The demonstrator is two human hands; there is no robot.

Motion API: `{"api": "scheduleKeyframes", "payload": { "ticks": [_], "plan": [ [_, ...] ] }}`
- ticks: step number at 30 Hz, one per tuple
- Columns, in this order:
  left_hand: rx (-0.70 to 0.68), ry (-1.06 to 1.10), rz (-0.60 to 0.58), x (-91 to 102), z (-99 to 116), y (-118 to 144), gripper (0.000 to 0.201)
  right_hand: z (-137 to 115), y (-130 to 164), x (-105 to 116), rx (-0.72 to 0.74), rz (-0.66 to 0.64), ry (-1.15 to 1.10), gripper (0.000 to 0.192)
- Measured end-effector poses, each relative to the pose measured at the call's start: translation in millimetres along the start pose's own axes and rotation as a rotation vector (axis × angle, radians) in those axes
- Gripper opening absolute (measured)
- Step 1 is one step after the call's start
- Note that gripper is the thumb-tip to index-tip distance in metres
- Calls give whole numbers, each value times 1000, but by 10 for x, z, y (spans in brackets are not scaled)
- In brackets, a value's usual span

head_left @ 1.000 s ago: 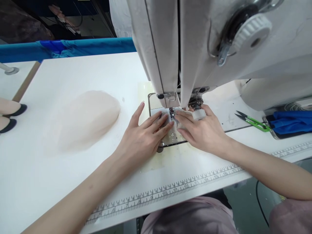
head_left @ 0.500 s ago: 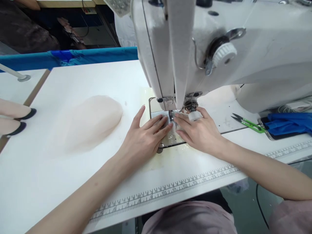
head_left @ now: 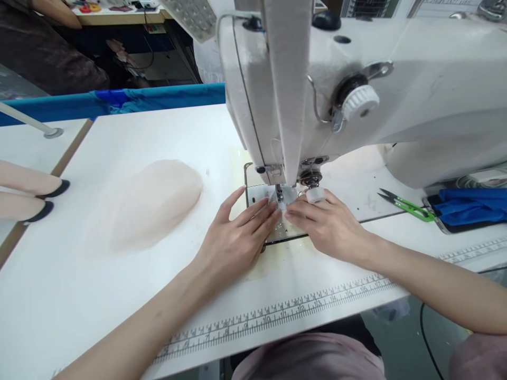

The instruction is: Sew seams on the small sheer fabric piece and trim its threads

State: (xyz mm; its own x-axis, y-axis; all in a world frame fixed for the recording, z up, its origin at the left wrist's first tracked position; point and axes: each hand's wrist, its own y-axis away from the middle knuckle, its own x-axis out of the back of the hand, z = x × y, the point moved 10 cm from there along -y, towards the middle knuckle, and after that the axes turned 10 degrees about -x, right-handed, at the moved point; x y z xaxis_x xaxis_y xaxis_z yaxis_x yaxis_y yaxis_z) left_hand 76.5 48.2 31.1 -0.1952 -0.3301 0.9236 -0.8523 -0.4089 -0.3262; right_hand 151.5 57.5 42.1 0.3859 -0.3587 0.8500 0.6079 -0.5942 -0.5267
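Note:
A white sewing machine (head_left: 356, 95) stands on a white table (head_left: 119, 295). Under its needle lies a small sheer piece of fabric (head_left: 285, 196) on the metal plate (head_left: 253, 192). My left hand (head_left: 233, 237) lies flat with spread fingers pressing the fabric from the left. From the right, my right hand (head_left: 328, 224) pinches the fabric with its fingertips just in front of the needle; a white thimble-like ring (head_left: 316, 195) sits on one finger. The fingertips of both hands almost touch.
A pale pink heap of sheer fabric (head_left: 150, 203) lies left of the machine. Green thread snips (head_left: 404, 203) and blue cloth (head_left: 471, 206) lie at the right. A ruler strip (head_left: 277, 311) runs along the table's front edge. Two black-tipped forms (head_left: 35, 195) poke in at the left.
The view has tilted up, showing more of the machine head. Both hands have drawn slightly toward me, staying on the fabric at the needle.

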Motion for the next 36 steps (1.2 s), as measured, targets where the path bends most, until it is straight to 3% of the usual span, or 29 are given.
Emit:
{"api": "scheduleKeyframes", "payload": {
  "ticks": [36],
  "plan": [
    [89,-47,37,-9,-125,-6,39,74,29,-71,-7,-26,10,37]
  ]
}}
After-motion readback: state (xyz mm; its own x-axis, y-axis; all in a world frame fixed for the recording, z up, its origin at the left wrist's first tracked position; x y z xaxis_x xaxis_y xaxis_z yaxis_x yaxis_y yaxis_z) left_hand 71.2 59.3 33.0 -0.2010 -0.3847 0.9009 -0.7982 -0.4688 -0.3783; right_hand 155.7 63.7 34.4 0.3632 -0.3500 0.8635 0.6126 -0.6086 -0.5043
